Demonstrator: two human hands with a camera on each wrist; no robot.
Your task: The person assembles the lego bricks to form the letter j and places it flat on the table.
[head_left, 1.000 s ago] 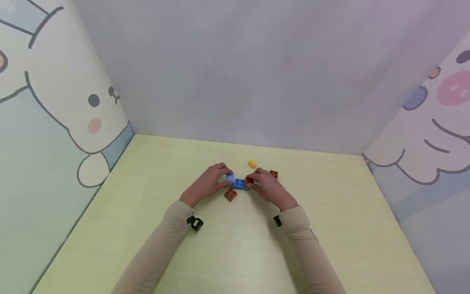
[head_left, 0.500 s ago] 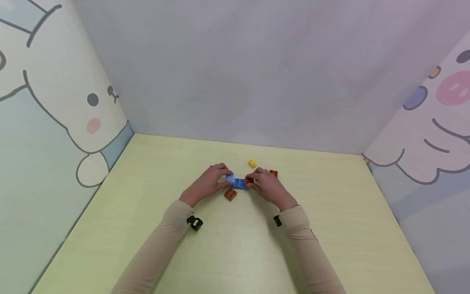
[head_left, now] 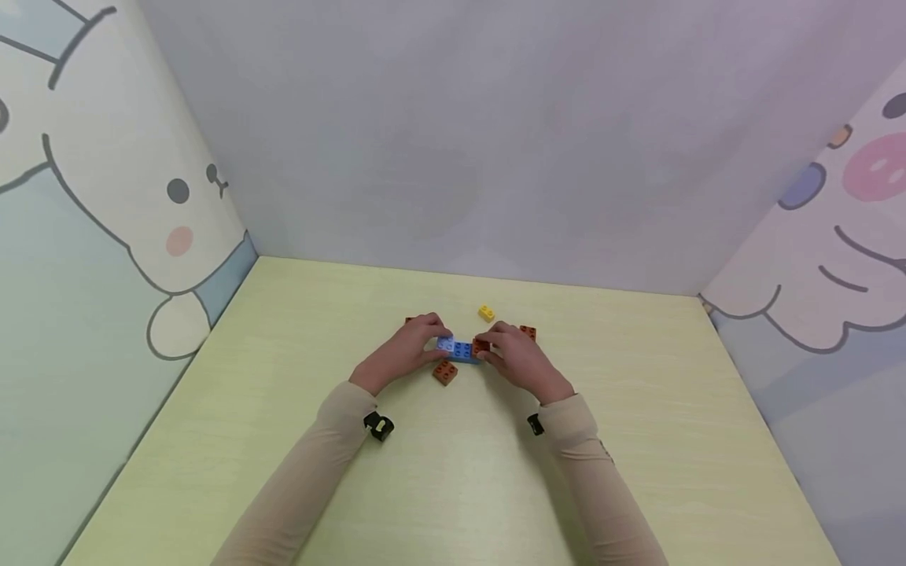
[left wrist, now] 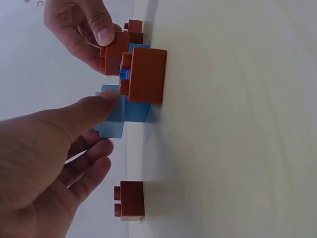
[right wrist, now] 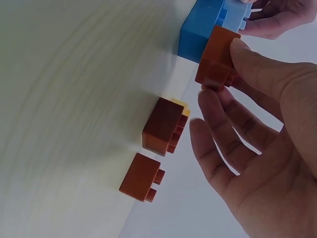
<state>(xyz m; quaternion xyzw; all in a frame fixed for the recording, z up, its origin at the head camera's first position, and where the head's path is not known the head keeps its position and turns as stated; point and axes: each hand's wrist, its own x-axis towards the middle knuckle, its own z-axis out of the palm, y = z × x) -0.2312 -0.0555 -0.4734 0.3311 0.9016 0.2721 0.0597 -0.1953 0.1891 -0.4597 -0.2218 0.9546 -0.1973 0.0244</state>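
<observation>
A long blue building brick [head_left: 463, 351] lies on the table between both hands. My left hand [head_left: 405, 350] pinches a light blue brick [left wrist: 113, 113] between thumb and fingers at the blue brick's left end, directly against its top. My right hand [head_left: 525, 360] pinches a reddish-brown brick [right wrist: 216, 57] at the blue brick's right end, its body tilted in the right wrist view and partly jutting past that end. Just in front of the blue brick lies another reddish-brown brick [head_left: 445, 373], studs up.
Beyond the hands is a small yellow brick [head_left: 486, 313]. A reddish-brown brick [head_left: 528, 332] lies behind my right hand, and another brown brick [head_left: 410, 319] peeks out behind my left. Grey and cartoon-printed panels [head_left: 453, 141] border the table [head_left: 637, 440] at back and sides.
My left hand and the light blue brick have shifted slightly right, and the brown brick behind that hand has come into view. My right hand stays nearly still.
</observation>
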